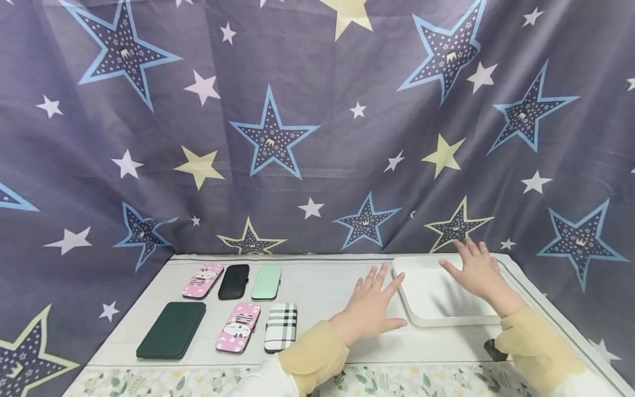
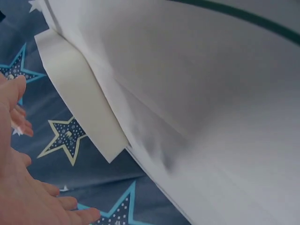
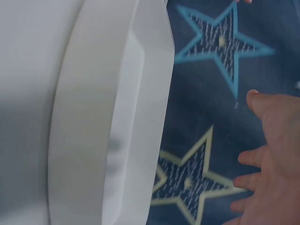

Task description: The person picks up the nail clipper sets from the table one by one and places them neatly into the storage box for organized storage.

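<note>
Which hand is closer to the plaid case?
The left hand. It lies flat on the table just right of the plaid case, with a gap between them. The right hand is farther right, over the white tray.

1. On your left, six cases lie flat on the surface (image 1: 317,286) in two rows.
2. In the back row you have a pink case (image 1: 203,280), a black case (image 1: 234,282) and a mint case (image 1: 266,282), side by side.
3. In the front row you have a dark green case (image 1: 171,330), a second pink patterned case (image 1: 238,327) and a plaid case (image 1: 280,326).
4. A star-print cloth (image 1: 317,127) hangs behind and at both sides.
5. A floral strip (image 1: 149,380) runs along the near edge.
6. A small dark object (image 1: 494,349) shows near your right sleeve; you cannot tell what it is.
</note>
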Demonstrator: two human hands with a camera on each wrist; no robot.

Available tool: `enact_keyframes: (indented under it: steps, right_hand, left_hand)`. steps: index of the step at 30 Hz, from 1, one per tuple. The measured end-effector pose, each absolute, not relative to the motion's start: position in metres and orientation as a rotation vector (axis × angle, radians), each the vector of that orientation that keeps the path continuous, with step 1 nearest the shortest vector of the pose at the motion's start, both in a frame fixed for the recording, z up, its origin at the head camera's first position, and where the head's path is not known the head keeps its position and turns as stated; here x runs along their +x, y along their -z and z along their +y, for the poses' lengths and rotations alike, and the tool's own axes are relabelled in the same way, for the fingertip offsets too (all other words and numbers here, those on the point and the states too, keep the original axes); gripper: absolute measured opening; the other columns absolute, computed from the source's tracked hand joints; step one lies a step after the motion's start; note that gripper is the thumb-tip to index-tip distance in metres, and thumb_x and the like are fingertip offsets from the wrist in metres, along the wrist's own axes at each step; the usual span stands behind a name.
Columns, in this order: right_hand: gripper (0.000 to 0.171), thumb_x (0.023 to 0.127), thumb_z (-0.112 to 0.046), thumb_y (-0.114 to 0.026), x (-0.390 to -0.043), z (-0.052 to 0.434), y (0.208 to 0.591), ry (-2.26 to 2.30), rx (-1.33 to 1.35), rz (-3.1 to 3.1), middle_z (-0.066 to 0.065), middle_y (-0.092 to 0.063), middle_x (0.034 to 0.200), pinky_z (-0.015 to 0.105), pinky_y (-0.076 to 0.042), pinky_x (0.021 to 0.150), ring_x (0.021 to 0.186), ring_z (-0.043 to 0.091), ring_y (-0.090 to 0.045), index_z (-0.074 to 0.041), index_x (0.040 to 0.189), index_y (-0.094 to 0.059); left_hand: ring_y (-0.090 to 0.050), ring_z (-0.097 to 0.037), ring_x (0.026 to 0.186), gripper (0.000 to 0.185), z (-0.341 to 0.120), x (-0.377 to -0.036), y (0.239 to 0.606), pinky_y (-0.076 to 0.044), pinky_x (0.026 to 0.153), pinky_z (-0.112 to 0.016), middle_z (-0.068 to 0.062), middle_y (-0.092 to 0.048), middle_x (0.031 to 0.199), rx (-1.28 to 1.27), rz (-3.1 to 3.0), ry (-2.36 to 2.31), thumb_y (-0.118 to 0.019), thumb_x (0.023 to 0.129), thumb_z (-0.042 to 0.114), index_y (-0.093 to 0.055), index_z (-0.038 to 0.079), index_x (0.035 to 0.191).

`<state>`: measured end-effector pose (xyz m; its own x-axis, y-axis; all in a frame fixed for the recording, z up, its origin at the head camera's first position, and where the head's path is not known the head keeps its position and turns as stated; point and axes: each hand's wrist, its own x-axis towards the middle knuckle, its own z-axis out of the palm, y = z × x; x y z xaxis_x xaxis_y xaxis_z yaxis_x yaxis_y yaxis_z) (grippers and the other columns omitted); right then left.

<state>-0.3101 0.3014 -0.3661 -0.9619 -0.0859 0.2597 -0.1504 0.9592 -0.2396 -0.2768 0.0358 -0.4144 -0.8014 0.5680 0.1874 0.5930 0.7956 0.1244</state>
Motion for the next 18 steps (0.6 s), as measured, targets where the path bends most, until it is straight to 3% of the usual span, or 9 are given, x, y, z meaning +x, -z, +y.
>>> enact_keyframes:
  steps: [8, 13, 18]
  right_hand:
    - [0.088, 0.095, -0.058, -0.037, -0.330, 0.347, 0.371, -0.332, 0.075, -2.890, 0.045, -0.021, 0.137, 0.075, -0.019, 0.098, 0.124, 0.066, -0.015, 0.019, 0.137, -0.027]
    - [0.093, 0.095, -0.059, -0.033, -0.339, 0.361, 0.371, -0.361, 0.021, -2.940, 0.050, -0.020, 0.134, 0.071, -0.020, 0.101, 0.123, 0.065, -0.017, 0.026, 0.132, -0.025]
    - [0.095, 0.096, -0.059, -0.030, -0.345, 0.372, 0.373, -0.400, -0.045, -2.998, 0.050, -0.020, 0.133, 0.069, -0.021, 0.103, 0.123, 0.065, -0.018, 0.030, 0.130, -0.023]
  left_hand:
    - [-0.008, -0.031, 0.145, 0.082, 0.064, -0.281, 0.414, -0.023, 0.114, -0.050, -0.010, -0.004, 0.159, -0.884, -2.876, 0.408, -0.052, 0.086, 0.063, -0.010, 0.036, 0.151]
    - [-0.006, -0.030, 0.145, 0.076, 0.079, -0.282, 0.415, -0.017, 0.117, -0.043, -0.012, -0.007, 0.158, -0.817, -2.912, 0.576, -0.051, 0.089, 0.058, -0.016, 0.031, 0.151]
    - [-0.007, -0.030, 0.145, 0.078, 0.093, -0.284, 0.416, -0.019, 0.117, -0.042, -0.013, -0.008, 0.158, -0.699, -2.934, 0.837, -0.053, 0.088, 0.057, -0.020, 0.025, 0.151]
